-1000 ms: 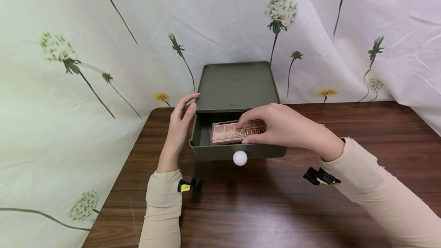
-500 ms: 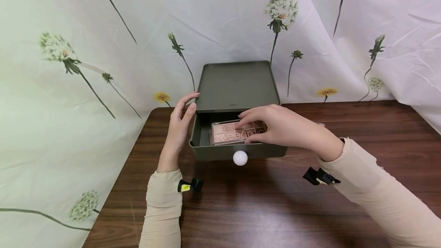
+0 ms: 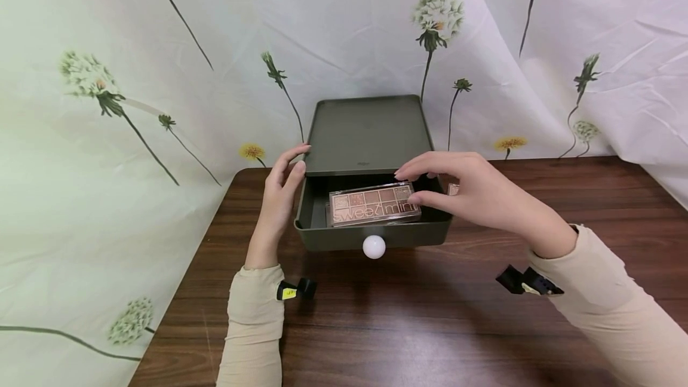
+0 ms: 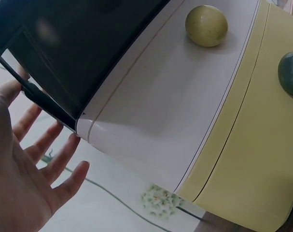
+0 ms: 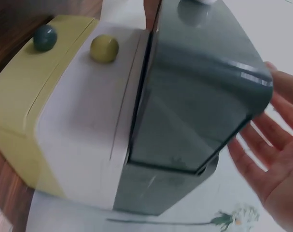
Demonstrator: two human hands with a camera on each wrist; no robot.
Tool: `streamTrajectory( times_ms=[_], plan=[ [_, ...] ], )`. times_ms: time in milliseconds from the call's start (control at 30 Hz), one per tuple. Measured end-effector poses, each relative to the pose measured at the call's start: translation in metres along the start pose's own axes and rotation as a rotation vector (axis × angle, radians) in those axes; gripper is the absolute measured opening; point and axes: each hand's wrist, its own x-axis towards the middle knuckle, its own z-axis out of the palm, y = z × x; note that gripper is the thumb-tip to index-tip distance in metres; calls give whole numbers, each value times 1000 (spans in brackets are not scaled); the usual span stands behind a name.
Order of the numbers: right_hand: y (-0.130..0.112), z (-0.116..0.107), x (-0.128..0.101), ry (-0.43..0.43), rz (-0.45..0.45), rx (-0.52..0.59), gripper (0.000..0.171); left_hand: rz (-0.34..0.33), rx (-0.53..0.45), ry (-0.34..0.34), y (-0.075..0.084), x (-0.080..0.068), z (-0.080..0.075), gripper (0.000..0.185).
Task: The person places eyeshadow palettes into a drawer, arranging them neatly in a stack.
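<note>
Knob: a white round knob (image 3: 374, 246) sat on the front of the pulled-out dark green drawer (image 3: 371, 235), nearest the person.
Palette: an eyeshadow palette (image 3: 374, 203) lay flat inside the drawer, lettering up.
Right hand: the right hand (image 3: 478, 193) hovered at the palette's right end, fingers loosely spread and gripping nothing.
Left hand: the left hand (image 3: 280, 196) rested straight-fingered against the drawer unit (image 3: 368, 134), seemingly steadying it.
Backdrop: a floral cloth (image 3: 161, 64) hung behind.

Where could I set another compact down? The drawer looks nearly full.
The table is bare in front of the drawer, between both sleeves, and right of the right hand. Inside, only a strip left of the palette is free.
</note>
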Motion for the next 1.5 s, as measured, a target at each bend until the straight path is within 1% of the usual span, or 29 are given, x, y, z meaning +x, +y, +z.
streamTrajectory(
  times_ms=[67,233,333,500,633,733,900,1000,1200,1500],
  plan=[
    [4,-2,-5,37,-16,15,38,4,-4,-2,0,0,0,40],
    [17,-9,-17,112,-93,30,44,2,-8,-4,1,0,-1,41],
    [29,-14,-26,151,-92,19,46,-3,-11,-5,1,0,0,41],
    [53,-20,-43,190,-7,-20,47,-9,-10,-7,1,-1,0,41],
    [70,-22,-56,200,68,-26,46,-9,-12,-6,0,-1,0,41],
    [83,-21,-66,213,145,-26,43,-10,-13,-6,0,-2,-1,42],
    [104,-19,-82,242,298,-25,36,-11,-13,-4,1,-1,0,41],
    [115,-17,-88,243,373,-13,33,-13,-12,-6,1,-1,0,41],
    [136,-11,-99,211,449,4,36,-16,-9,-4,1,-1,0,41],
    [162,-10,-108,46,557,-47,42,-19,-8,-2,1,-1,0,40]
  ],
)
